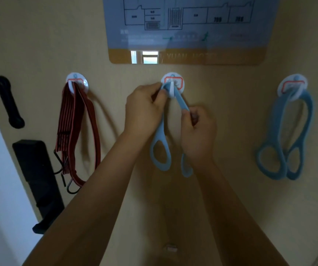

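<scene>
Blue resistance band already loops over the middle hook, with left hand and right hand each pinching a strand; only letting go seems left.

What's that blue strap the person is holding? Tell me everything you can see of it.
The blue strap is a flat band, seemingly soft matte rubber, with an oval loop at each end. It is draped over the middle hook on the wall, both loops hanging down. The left hand pinches it just beside the hook; the right hand grips the right strand lower down.
</scene>
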`<state>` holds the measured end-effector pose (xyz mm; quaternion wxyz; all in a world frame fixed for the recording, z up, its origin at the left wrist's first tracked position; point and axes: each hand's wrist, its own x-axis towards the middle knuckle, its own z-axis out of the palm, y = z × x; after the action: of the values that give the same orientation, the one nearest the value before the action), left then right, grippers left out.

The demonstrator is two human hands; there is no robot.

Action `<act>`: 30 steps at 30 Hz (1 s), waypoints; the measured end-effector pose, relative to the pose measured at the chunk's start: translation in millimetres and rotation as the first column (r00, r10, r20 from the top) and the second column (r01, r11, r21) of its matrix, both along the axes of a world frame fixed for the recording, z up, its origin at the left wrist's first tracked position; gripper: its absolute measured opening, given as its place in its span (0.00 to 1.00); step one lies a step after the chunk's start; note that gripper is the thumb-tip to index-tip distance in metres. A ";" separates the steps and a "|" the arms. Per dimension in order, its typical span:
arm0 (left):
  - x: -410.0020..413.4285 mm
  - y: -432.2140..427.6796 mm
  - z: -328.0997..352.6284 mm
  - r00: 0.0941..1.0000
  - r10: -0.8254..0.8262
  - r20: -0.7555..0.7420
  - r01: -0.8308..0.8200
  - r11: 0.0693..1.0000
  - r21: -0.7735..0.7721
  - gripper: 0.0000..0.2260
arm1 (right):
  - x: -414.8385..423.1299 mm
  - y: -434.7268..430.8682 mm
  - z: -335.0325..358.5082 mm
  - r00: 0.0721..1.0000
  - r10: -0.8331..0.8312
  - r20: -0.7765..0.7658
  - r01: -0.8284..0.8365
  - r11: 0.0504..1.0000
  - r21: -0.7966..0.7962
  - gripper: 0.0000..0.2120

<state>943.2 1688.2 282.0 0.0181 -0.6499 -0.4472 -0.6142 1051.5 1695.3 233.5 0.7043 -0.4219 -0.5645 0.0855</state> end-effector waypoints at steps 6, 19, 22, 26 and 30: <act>3.5 -3.2 -24.6 1.000 -0.026 0.007 0.026 0.996 -0.082 0.11 | -8.6 -8.8 -5.9 1.000 0.027 0.010 -0.027 1.000 0.004 0.06; -25.7 -63.3 -136.4 0.996 0.076 0.043 -0.063 0.966 -0.250 0.20 | -4.0 -44.6 -110.1 0.925 -0.083 0.372 -0.006 0.973 0.230 0.08; -44.7 -95.4 -177.8 0.987 0.158 -0.008 -0.151 0.924 -0.351 0.16 | -21.7 -69.7 -134.3 0.920 0.012 0.392 -0.096 0.976 0.195 0.08; -75.6 -156.7 -226.0 0.955 0.274 -0.111 -0.292 0.815 -0.501 0.12 | -58.0 -109.1 -180.8 0.846 0.287 0.449 -0.311 0.950 -0.020 0.09; -101.5 -224.4 -256.1 0.912 0.344 -0.225 -0.404 0.649 -0.645 0.13 | -90.6 -159.9 -220.7 0.657 0.515 0.551 -0.456 0.853 -0.253 0.13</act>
<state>841.8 1463.8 25.9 -0.0755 -0.5294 -0.7628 -0.3635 960.9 1535.4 12.8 0.4191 -0.2922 -0.8449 0.1581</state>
